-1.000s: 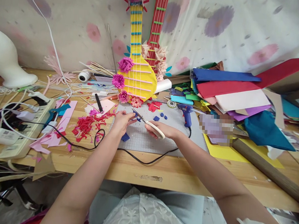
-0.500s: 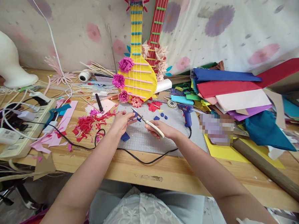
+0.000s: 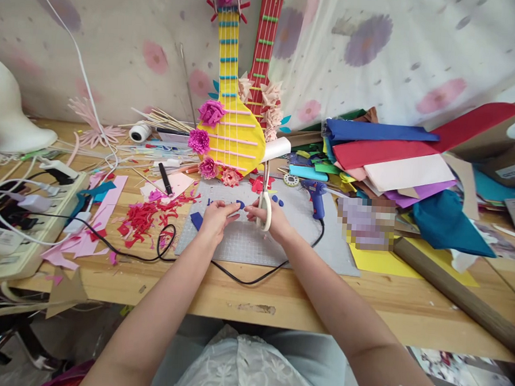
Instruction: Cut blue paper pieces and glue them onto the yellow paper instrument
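Between the thumb and fingers of my left hand (image 3: 220,218) is a small dark blue paper piece (image 3: 241,205). My right hand (image 3: 273,218) holds white-handled scissors (image 3: 264,209), their blades pointing up and away from me. The right fingertips are close to the blue piece; whether they touch it I cannot tell. Both hands are over a grey cutting mat (image 3: 233,246). A blue paper scrap (image 3: 197,220) lies left of my left hand, and small cut blue pieces (image 3: 278,200) lie beyond my right hand.
A blue glue gun (image 3: 315,197) lies right of my hands, its black cord (image 3: 253,282) looping in front of them. A yellow paper lute (image 3: 232,134) leans at the back. Red paper shreds (image 3: 144,219) and a power strip (image 3: 40,227) are left; stacked coloured paper (image 3: 397,160) is right.
The scissors have swung from pointing left at the blue paper to pointing upward. My hands have come closer together. The blue scrap now lies farther left on the mat. The view has shifted slightly.
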{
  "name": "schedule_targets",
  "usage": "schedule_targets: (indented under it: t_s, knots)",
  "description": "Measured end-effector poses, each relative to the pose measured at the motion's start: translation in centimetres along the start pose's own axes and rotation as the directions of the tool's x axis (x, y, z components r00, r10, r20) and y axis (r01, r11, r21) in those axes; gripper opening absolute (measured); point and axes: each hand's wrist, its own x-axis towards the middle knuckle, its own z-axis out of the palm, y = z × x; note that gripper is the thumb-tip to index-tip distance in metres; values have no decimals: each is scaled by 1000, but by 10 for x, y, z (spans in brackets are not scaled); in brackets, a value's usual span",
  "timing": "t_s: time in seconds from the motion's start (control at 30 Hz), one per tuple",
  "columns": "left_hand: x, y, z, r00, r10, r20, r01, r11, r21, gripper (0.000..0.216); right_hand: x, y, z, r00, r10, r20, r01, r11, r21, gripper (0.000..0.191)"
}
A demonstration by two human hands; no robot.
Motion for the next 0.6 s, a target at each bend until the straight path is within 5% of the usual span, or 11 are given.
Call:
schedule_targets:
  t_s: [0.23,0.43,0.6]
  knots:
    - [-7,-11,4,998,-51,38,47,994,94,36,-4,20,1,989,-38,-144,37,999,-8,51]
    - [-5,-7,14,991,-91,101,70,978,196,37,-7,11,-12,989,-54,-140,48,998,-47,51]
    - [2,-4,27,987,-15,157,-35,950,311,43,-10,5,-27,993,-51,-103,40,994,-106,48]
